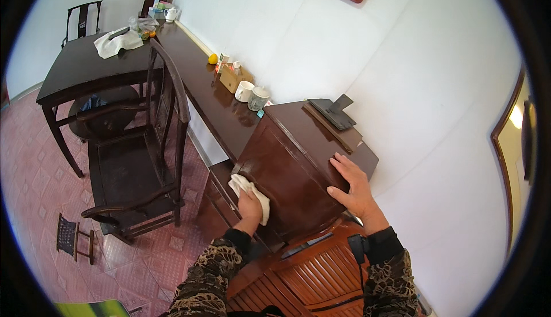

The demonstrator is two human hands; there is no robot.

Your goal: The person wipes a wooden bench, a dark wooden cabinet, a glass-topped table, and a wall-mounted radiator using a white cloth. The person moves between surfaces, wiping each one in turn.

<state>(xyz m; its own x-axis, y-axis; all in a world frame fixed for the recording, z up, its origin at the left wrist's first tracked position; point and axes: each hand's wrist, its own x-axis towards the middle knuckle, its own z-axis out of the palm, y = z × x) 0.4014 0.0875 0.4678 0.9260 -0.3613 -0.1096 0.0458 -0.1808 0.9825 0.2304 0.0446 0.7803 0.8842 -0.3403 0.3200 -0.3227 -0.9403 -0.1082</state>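
My left hand (250, 207) grips a white cloth (259, 196), pressed to the lower part of the side panel of a dark reddish-brown wooden cabinet (288, 175). My right hand (354, 188) rests with spread fingers on the cabinet's top near its front corner and holds nothing. Beyond those fingertips, a brown flat board (327, 127) lies on the cabinet top with a black stand (338, 112) on it.
A long dark counter (193, 76) along the wall bears a white mug (244, 91), a lidded glass cup (258, 98) and a cardboard box (234, 77). At left stand a wooden armchair (127, 175), a dark table (86, 65) and a small folding stool (75, 239). A slatted wooden surface (318, 274) lies below the cabinet.
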